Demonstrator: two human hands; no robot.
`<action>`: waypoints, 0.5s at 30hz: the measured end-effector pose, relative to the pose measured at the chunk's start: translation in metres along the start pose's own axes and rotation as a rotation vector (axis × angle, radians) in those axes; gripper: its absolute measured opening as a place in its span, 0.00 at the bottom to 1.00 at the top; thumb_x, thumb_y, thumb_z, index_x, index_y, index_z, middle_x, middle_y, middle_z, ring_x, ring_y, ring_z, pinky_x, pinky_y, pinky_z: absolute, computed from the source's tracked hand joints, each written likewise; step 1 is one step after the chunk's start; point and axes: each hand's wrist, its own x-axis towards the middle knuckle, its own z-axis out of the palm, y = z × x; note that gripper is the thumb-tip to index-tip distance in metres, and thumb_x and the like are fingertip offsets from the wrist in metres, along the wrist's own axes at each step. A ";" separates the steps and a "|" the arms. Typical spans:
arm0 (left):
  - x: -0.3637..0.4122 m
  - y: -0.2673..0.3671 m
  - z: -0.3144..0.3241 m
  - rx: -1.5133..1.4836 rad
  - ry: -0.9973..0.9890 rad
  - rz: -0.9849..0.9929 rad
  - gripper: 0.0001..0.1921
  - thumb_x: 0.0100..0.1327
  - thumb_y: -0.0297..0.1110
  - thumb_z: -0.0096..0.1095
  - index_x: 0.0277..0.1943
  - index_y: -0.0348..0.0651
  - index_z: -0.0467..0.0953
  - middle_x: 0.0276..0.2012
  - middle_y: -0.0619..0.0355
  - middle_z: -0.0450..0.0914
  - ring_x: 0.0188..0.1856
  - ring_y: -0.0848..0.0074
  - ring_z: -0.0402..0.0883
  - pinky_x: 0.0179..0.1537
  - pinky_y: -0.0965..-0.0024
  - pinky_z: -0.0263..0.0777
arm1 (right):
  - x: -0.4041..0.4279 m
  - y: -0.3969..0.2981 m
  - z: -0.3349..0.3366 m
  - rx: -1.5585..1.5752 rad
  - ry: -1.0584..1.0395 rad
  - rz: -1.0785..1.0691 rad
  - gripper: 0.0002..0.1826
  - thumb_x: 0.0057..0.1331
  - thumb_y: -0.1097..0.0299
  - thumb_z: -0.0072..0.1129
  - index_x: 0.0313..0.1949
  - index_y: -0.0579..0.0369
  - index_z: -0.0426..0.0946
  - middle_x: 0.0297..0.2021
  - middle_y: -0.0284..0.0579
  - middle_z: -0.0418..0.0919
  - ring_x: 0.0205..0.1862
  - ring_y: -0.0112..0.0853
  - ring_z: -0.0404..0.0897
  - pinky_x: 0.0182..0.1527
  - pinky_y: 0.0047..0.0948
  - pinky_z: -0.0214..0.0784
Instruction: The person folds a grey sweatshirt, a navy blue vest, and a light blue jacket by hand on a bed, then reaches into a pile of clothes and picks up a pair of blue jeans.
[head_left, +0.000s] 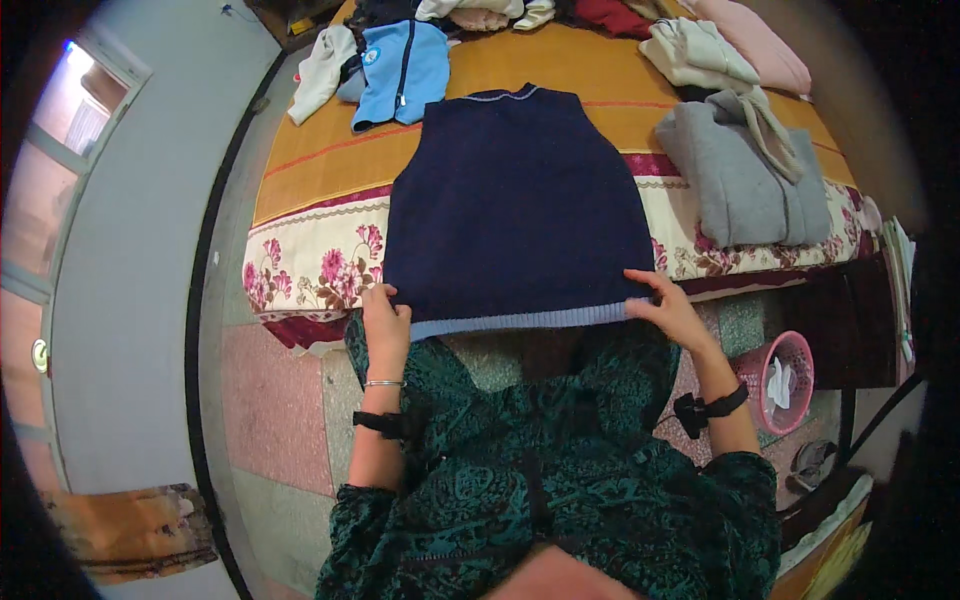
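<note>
A navy knitted sweater vest (517, 202) lies spread flat before me, its neckline at the far side. Its light blue ribbed hem (517, 321) comes past the bed's near edge, above my lap. At the hem's left corner, my left hand (386, 322) grips the knit with bent fingers. My right hand (671, 311) holds the right corner; its thumb rests on the ribbing and its forefinger lies a little higher on the side edge. The fingers under the cloth are hidden on both sides.
The bed (315, 180) bears a folded grey garment (750, 172) at right, with white clothes (697, 56) behind it. A blue zip garment (405, 71) and a white one (324, 71) lie at far left. A pink wastebasket (799, 416) with paper stands on the floor.
</note>
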 end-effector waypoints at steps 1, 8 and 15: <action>0.004 -0.003 -0.004 -0.003 0.002 0.004 0.14 0.49 0.23 0.59 0.40 0.33 0.68 0.38 0.46 0.70 0.40 0.57 0.74 0.44 0.62 0.70 | 0.003 0.000 -0.002 0.150 0.008 0.109 0.20 0.58 0.67 0.61 0.50 0.56 0.74 0.44 0.42 0.75 0.46 0.31 0.73 0.51 0.26 0.62; 0.004 -0.057 -0.054 -0.715 0.025 -0.458 0.12 0.51 0.20 0.50 0.39 0.33 0.74 0.30 0.58 0.76 0.30 0.79 0.72 0.34 0.78 0.66 | -0.019 -0.028 -0.005 0.185 0.062 0.040 0.11 0.60 0.70 0.57 0.42 0.59 0.78 0.40 0.37 0.78 0.44 0.24 0.73 0.48 0.23 0.64; -0.015 -0.048 -0.046 -0.750 -0.028 -0.557 0.15 0.51 0.17 0.44 0.43 0.31 0.71 0.35 0.55 0.76 0.34 0.78 0.73 0.37 0.79 0.66 | -0.027 0.003 0.039 0.621 0.086 0.199 0.41 0.52 0.76 0.65 0.64 0.54 0.54 0.49 0.46 0.70 0.48 0.29 0.72 0.50 0.26 0.65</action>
